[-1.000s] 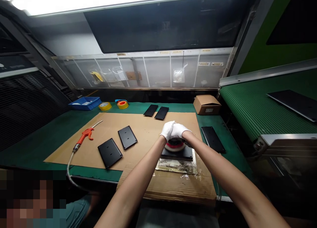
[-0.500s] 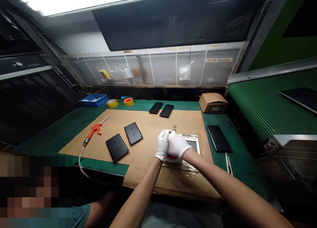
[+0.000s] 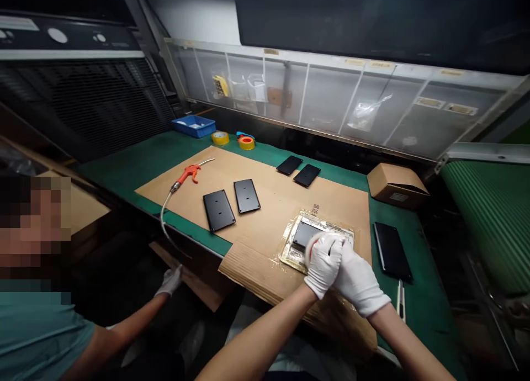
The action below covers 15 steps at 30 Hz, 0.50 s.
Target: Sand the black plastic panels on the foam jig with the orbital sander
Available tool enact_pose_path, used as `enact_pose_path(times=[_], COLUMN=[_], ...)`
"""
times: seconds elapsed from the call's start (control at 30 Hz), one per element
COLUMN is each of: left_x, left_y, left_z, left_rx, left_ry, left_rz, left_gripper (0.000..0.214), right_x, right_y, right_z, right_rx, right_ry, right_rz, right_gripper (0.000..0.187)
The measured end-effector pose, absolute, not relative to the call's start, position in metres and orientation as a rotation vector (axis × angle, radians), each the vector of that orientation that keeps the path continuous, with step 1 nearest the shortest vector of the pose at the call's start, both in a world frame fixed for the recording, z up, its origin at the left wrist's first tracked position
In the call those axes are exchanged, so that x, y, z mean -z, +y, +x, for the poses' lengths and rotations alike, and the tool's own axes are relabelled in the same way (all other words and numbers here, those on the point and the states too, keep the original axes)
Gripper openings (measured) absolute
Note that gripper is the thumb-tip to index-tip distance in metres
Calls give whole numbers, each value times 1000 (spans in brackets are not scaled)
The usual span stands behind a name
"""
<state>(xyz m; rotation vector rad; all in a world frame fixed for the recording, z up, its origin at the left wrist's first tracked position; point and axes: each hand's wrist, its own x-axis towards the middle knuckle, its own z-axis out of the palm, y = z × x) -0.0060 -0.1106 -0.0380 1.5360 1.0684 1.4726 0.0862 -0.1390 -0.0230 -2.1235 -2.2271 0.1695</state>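
Note:
Both my hands wear white gloves and are clasped close together over the right part of a black panel (image 3: 304, 233). My left hand (image 3: 323, 264) is closed around a round white-and-red object (image 3: 310, 249), mostly hidden by the fingers, so its kind is unclear. My right hand (image 3: 358, 276) is closed against the left one and seems to press on the same object. The panel lies in a light frame (image 3: 293, 226), taped down on cardboard (image 3: 265, 265). Two more black panels (image 3: 219, 210) lie to the left.
A red air blow gun (image 3: 188, 175) with a hose lies at the left. Tape rolls (image 3: 247, 143) and a blue bin (image 3: 194, 125) stand behind. At the right are a carton (image 3: 397, 185), another black panel (image 3: 392, 250) and a utility knife (image 3: 400, 301). A co-worker's gloved hand (image 3: 169, 281) is lower left.
My view has swung and tilted. My clasped hands have slid from the left side of the framed panel to its right, uncovering its left part. The co-worker's gloved hand has come into view.

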Motion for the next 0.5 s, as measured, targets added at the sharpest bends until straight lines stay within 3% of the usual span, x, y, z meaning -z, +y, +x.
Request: enact_pose_path(times=[0.3,0.5], left_x=[50,52], left_y=[-90,-101], left_z=[-71,-38], left_rx=[-1469,-1513], left_ry=[1143,1146], left_rz=[1461,1470], left_gripper=[31,29], right_x=[14,17], right_y=[-108,-125], right_z=[23,55], right_rx=[-43,-169], right_ry=[-2507,-2404], right_rz=[-1883,-1961], right_gripper=[42,43])
